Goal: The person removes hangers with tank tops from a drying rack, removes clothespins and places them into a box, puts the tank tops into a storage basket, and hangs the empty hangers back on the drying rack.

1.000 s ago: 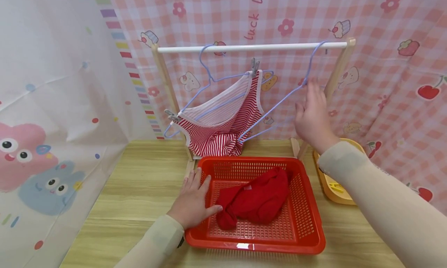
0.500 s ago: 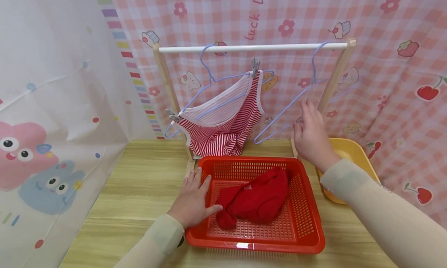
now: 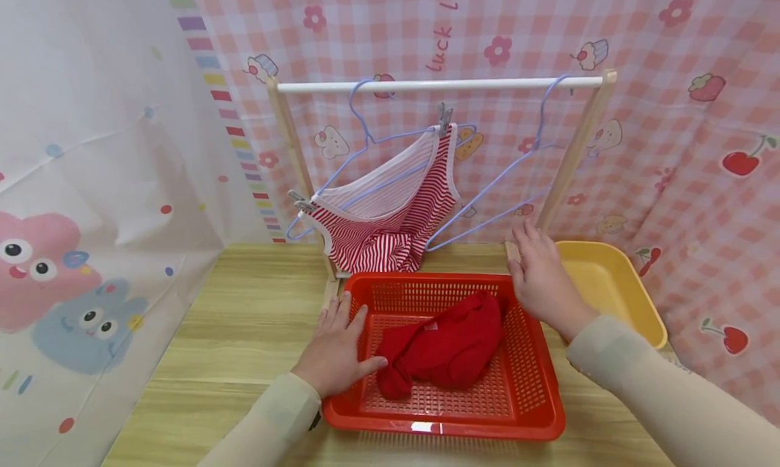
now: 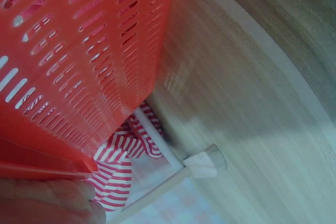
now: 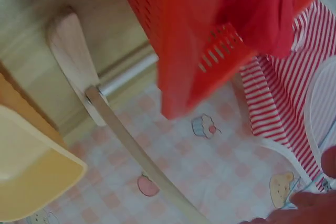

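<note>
While the left hand (image 3: 335, 352) rests, fingers relaxed, on the left rim of the red plastic basket (image 3: 487, 429), the right hand (image 3: 545, 277), holding nothing, hangs by the basket's upper-right corner. Between them, at lower centre, the crumpled red garment (image 3: 447, 348) lies inside, long axis lower left to upper right, nearer the left hand.

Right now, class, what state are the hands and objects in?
Rack: upright
Striped top: clipped to a hanger
Grey clips: closed on the top
Bare hanger: hooked on the rack
Red basket: upright
Red garment: crumpled inside the basket
Yellow tray: upright, partly hidden
Left hand: on the basket's rim
Right hand: open, empty
</note>
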